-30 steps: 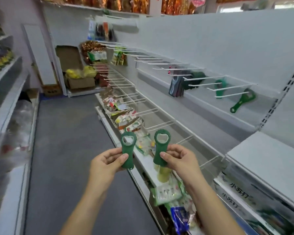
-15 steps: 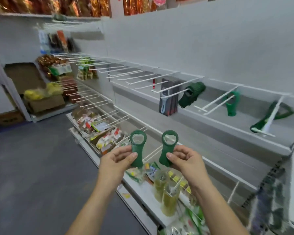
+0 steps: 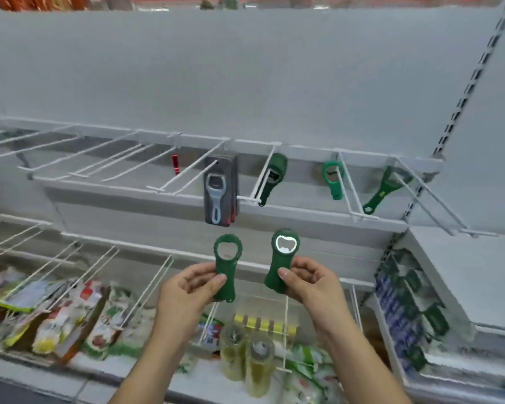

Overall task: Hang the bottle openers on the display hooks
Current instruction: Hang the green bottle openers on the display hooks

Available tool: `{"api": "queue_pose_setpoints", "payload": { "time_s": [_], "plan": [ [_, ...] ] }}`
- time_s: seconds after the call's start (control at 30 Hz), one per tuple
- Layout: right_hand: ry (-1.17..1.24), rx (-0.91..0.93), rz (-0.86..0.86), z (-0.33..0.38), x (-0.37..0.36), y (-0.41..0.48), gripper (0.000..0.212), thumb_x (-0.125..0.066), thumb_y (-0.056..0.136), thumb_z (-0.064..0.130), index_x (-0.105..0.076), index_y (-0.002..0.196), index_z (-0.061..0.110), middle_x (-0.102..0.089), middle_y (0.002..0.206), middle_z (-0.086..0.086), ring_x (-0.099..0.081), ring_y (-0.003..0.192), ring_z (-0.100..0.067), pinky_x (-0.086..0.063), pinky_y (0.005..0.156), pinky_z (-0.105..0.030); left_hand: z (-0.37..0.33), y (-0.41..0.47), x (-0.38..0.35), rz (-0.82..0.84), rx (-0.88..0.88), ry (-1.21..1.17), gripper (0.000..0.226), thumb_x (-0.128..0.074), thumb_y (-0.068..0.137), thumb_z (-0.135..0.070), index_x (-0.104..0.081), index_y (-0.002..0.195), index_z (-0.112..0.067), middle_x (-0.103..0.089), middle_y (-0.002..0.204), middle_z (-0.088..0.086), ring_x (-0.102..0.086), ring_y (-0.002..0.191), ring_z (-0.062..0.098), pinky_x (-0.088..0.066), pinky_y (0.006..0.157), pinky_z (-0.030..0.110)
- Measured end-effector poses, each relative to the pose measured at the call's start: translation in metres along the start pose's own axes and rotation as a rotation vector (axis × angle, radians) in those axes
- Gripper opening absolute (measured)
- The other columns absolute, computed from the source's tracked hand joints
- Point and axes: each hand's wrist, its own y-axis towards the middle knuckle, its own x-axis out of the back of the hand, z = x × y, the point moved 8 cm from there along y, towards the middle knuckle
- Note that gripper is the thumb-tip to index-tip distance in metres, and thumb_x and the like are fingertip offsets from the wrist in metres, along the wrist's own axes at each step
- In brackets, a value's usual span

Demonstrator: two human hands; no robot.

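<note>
The left hand (image 3: 187,290) pinches the handle of one dark green plastic bottle opener (image 3: 226,266), held upright; the right hand (image 3: 306,282) pinches a second green opener (image 3: 282,262) just beside it. Beyond, white wire display hooks (image 3: 349,188) carry other green openers (image 3: 333,179) and a grey carded opener (image 3: 217,196).

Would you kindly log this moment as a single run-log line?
stage: pre-hang | left hand: holds left opener | right hand: holds right opener | display hooks: neither held opener hung yet
</note>
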Motion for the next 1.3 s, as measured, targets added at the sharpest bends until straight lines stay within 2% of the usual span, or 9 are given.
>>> {"api": "queue_pose_setpoints", "payload": {
  "time_s": [0.17,0.37,0.57,0.73,0.9,1.1,1.3],
  "plan": [
    [0.001,0.071,-0.036,0.012,-0.017,-0.016,0.016,-0.071,0.085,-0.002,-0.069,0.101,0.003,-0.076,0.095,-0.017,-0.074,0.091,-0.031,-0.062,0.081,-0.039,-0.004,0.012,0.01,0.065,0.004,-0.023,0.028,-0.075,0.08,0.0,-0.071,0.105,-0.012,-0.079,0.093,0.005,-0.075,0.087,0.019,-0.061,0.07,0.025],
    [0.041,0.117,-0.024,0.028,-0.03,-0.029,0.014,-0.07,0.086,-0.001,-0.069,0.098,0.007,-0.077,0.091,-0.014,-0.075,0.087,-0.027,-0.06,0.074,-0.03,-0.015,0.011,0.009,0.092,-0.03,-0.065,0.025,-0.074,0.081,0.003,-0.071,0.102,-0.011,-0.079,0.089,0.007,-0.075,0.08,0.017,-0.06,0.066,0.023],
    [0.055,0.188,-0.005,0.04,-0.045,-0.034,0.015,-0.07,0.086,-0.001,-0.069,0.098,0.007,-0.076,0.09,-0.014,-0.074,0.087,-0.027,-0.06,0.078,-0.033,-0.022,0.011,0.016,0.082,-0.05,-0.093,0.025,-0.073,0.081,0.005,-0.071,0.101,-0.01,-0.079,0.088,0.008,-0.075,0.077,0.017,-0.061,0.064,0.024],
    [0.078,0.239,-0.005,0.047,-0.055,-0.037,0.017,-0.07,0.086,0.0,-0.07,0.101,0.007,-0.076,0.091,-0.012,-0.074,0.086,-0.024,-0.059,0.074,-0.031,-0.017,0.009,0.025,0.082,-0.045,-0.085,0.026,-0.074,0.08,0.006,-0.071,0.102,-0.009,-0.078,0.088,0.009,-0.075,0.077,0.018,-0.059,0.061,0.022],
    [0.078,0.214,-0.055,0.045,-0.063,-0.027,0.015,-0.07,0.087,0.001,-0.069,0.102,0.003,-0.075,0.096,-0.02,-0.074,0.089,-0.032,-0.061,0.08,-0.04,-0.018,0.006,0.034,0.089,-0.046,-0.092,0.026,-0.073,0.08,0.006,-0.072,0.099,-0.013,-0.079,0.087,0.007,-0.075,0.078,0.017,-0.059,0.062,0.022],
    [0.117,0.173,-0.087,0.042,-0.073,-0.008,0.007,-0.069,0.088,-0.002,-0.066,0.093,0.001,-0.074,0.088,-0.02,-0.075,0.086,-0.031,-0.062,0.073,-0.037,-0.018,0.006,0.047,0.078,-0.05,-0.09,0.029,-0.074,0.08,0.005,-0.071,0.106,-0.007,-0.078,0.093,0.011,-0.075,0.085,0.022,-0.06,0.065,0.024],
    [0.166,0.118,-0.137,0.037,-0.073,0.021,0.018,-0.071,0.088,0.002,-0.065,0.103,-0.005,-0.076,0.095,-0.021,-0.075,0.091,-0.031,-0.062,0.078,-0.039,-0.012,0.009,0.055,0.075,-0.038,-0.068,0.026,-0.074,0.08,0.004,-0.073,0.099,-0.014,-0.079,0.087,0.006,-0.075,0.081,0.018,-0.06,0.066,0.023]
  ]
}}
